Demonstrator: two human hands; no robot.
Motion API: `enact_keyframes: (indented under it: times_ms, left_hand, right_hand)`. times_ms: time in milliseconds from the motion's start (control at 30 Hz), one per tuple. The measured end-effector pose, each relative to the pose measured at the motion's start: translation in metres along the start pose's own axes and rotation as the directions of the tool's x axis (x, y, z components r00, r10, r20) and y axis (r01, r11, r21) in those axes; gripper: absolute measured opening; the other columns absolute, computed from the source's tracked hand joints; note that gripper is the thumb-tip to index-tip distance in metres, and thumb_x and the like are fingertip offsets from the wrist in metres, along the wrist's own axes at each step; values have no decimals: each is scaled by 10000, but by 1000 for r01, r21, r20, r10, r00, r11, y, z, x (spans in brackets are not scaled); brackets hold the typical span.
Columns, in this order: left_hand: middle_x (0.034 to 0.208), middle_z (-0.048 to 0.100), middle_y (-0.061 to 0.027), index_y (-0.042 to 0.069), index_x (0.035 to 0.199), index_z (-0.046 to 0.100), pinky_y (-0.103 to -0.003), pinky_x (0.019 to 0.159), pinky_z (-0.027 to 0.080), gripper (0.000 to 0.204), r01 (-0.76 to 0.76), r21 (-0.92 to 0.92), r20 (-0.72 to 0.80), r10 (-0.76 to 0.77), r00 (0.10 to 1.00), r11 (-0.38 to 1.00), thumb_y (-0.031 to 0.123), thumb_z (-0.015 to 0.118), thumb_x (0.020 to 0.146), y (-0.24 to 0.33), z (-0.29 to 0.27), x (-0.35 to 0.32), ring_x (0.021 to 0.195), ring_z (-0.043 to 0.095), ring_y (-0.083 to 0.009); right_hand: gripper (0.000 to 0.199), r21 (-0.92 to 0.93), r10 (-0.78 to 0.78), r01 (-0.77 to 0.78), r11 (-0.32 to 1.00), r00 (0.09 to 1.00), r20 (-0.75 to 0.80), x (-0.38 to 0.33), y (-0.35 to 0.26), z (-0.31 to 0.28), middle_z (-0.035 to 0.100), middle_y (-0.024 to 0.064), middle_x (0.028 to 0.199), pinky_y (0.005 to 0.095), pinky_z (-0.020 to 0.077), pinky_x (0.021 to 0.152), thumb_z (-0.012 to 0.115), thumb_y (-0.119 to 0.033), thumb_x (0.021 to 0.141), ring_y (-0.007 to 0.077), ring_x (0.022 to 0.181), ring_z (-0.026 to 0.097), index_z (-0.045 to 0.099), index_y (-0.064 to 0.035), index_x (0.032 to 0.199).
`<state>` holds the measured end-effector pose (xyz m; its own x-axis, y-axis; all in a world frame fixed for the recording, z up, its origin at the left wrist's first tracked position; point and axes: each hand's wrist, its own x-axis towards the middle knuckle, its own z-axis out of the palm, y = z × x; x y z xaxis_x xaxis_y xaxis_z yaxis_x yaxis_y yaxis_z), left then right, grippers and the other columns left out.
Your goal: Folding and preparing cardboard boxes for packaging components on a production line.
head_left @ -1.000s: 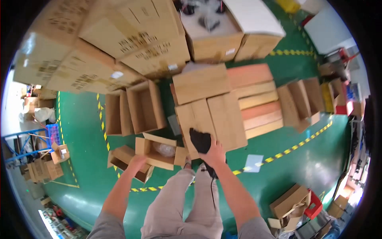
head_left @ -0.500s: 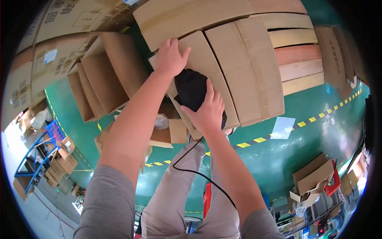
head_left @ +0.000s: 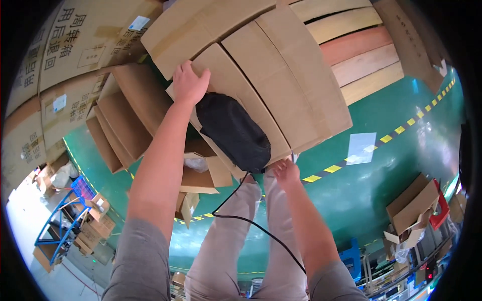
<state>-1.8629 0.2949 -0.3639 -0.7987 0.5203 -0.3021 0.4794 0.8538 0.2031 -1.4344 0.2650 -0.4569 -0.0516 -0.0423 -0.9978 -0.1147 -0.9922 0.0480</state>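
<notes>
Several big printed boxes (head_left: 90,35) at far left, then tall open boxes (head_left: 125,115) beside them on a green floor (head_left: 346,200). Next, a smaller open box (head_left: 218,173) with clear plastic (head_left: 196,163) inside. Rests the left hand (head_left: 190,85) at the upper left edge of a flat box (head_left: 226,65), thumb apart from fingers; cannot tell whether gripping. On that flat box, lying slantwise just below the left hand, a black bag (head_left: 233,133); below it, a black cord (head_left: 241,218) running across the legs (head_left: 221,251). Holds the right hand (head_left: 286,173) by the flat box's lower corner, fingers bent; grip there, cannot tell. Farther right, another box (head_left: 296,85), wooden planks (head_left: 356,42) and a white sheet (head_left: 362,148).
</notes>
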Motion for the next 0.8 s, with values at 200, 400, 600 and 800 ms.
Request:
enact_keyframes:
  times_ms: [200, 400, 600, 800]
  left_hand:
    - [1350, 512, -247, -21, 1378, 483, -438, 1114, 363, 723, 31, 25, -1, -31, 1000, 999, 429, 617, 827, -5, -21, 5, 1315, 456, -378]
    - [1317, 516, -260, -49, 1346, 484, -436, 1110, 357, 727, 28, 76, 10, -29, 1000, 997, 394, 647, 793, -24, -26, -24, 1289, 453, -391]
    - [1249, 510, -244, -28, 1257, 503, -437, 1101, 342, 609, 83, -6, 114, -81, 990, 997, 349, 652, 801, -58, -22, -65, 1245, 450, -398]
    - [839, 592, -4, 89, 993, 642, -313, 774, 434, 442, 527, -580, 488, -253, 836, 622, 507, 500, 996, -100, -10, -20, 797, 548, -183]
  right_hand:
    - [481, 256, -36, -42, 966, 955, 293, 13, 15, 45, 589, 53, 1359, 375, 416, 1025, 439, -460, 1011, 215, 1262, 528, 555, -119, 1330]
    - [549, 338, -83, -25, 941, 950, 302, 9, 15, 63, 569, 92, 1410, 489, 417, 1105, 393, -477, 1019, 312, 1298, 527, 496, -124, 1427]
    - [593, 385, -126, -2, 923, 944, 305, 10, 20, 57, 567, 107, 1412, 453, 442, 1085, 392, -494, 1024, 317, 1274, 545, 486, -85, 1442]
    - [561, 338, -321, 152, 929, 788, 526, 100, 46, 0, 474, 125, 1496, 464, 435, 1099, 344, -427, 1061, 308, 1330, 497, 347, -118, 1529]
